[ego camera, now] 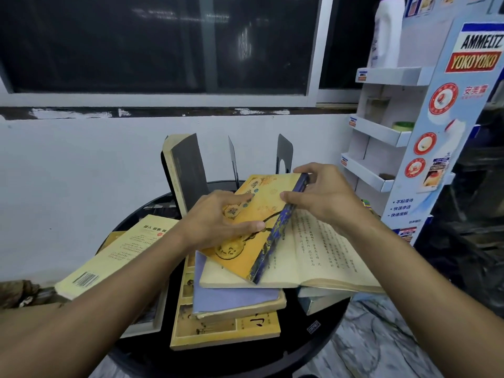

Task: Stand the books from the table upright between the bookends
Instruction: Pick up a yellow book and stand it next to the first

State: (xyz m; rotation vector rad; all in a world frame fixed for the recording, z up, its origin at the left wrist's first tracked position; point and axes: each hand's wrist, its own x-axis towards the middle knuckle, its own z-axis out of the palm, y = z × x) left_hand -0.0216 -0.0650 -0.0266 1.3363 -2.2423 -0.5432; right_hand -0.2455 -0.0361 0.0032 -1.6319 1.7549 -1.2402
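While it lies tilted on an open book with yellowed pages of vertical print (313, 249), an orange-yellow paperback with a blue patterned spine (268, 211) is held over the middle of the round black glass surface (245, 360), in front of the bookends and not yet between them. Its far spine corner is gripped by the right hand (324, 196), the thumb being laid on the cover and the fingers curled over the edge. The left hand (218, 223) is laid on the near-left part of the cover with thumb and bent fingers on top; whether the edge is clasped by it cannot be told. Under the open book a lavender-covered book (234, 298) is stacked on a mustard-yellow book with sepia pictures (226, 332), and grey-white books (321, 301) are seen beneath its right half. A pale yellow paperback with a barcode (117, 255) is left flat at the left of the surface. At the back a thick grey-covered book (188, 170) is stood leaning to the left, and to its right a thin black metal bookend seen edge-on (233, 159) and a broader black metal bookend with a cut-out (285, 155) are set upright, apart from each other. A white and blue cardboard display stand (436, 132) is placed to the right, with a white plastic bottle (387, 31) on its top shelf
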